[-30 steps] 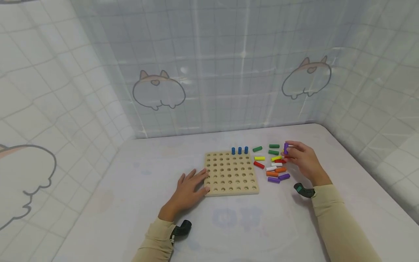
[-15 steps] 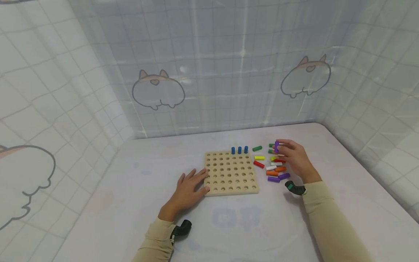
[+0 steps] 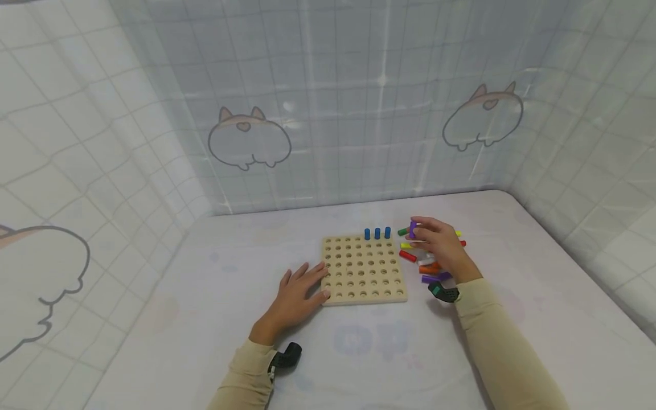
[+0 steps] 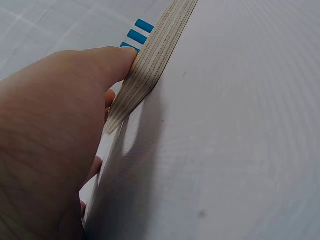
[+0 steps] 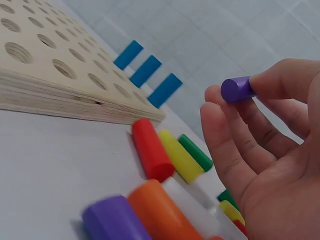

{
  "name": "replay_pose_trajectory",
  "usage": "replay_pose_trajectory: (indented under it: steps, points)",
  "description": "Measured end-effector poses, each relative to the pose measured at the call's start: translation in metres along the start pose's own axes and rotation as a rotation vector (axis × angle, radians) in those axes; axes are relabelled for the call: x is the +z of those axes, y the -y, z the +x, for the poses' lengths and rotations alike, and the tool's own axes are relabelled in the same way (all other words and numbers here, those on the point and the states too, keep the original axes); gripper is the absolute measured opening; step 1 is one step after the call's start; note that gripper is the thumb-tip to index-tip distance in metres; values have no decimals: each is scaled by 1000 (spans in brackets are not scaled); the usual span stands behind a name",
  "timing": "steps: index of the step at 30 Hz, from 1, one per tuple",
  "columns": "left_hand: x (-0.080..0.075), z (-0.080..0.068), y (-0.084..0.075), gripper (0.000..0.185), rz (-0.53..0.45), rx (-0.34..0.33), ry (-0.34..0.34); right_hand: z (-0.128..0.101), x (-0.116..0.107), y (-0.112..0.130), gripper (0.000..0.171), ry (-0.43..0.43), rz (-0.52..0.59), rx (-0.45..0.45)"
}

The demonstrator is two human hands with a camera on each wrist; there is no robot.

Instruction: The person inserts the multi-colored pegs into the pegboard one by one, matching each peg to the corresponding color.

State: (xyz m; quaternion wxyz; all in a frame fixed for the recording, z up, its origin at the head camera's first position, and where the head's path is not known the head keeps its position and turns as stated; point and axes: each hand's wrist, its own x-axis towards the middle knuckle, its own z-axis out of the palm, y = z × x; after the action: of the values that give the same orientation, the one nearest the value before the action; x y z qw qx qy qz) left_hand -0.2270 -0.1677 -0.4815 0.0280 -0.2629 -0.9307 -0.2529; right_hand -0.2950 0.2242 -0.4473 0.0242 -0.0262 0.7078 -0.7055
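Head view, right hand: the person's right hand [image 3: 445,247] pinches a purple peg [image 3: 413,229] between thumb and fingertips; the peg is held upright, to the right of the far right corner of the wooden board [image 3: 356,288].
Head view, left hand: the left hand [image 3: 293,302] rests at the board's left side, fingers spread apart, the thumb touching near the closest corner.
Head view, blue pegs: three blue pegs [image 3: 377,233] stand upright in the far row of holes, at its right end.
Head view, loose pegs: a green peg [image 3: 403,232], a yellow peg [image 3: 406,246], a red peg [image 3: 408,256], a white peg [image 3: 426,262], an orange peg [image 3: 428,270] and another purple one lie right of the board; the right hand partly covers the group.
Head view, setting: a pale table [image 3: 379,364] meets a wall [image 3: 359,165] with a tile pattern.
Left wrist view, thumb: its tip touches the board's layered edge, near the blue pegs; the other fingers are mostly hidden.
Right wrist view, purple peg: it is clamped between thumb and fingertips, raised above the table and apart from the board.
Right wrist view, board: it lies at upper left, with the red, yellow and green pegs lying near its corner.
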Motion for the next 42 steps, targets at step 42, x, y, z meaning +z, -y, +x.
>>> replay_pose_trajectory:
  steps: [42]
  points:
    - [-2,4,3,60,-2,-5,0,21,48,-13,28,-101,-513,-123]
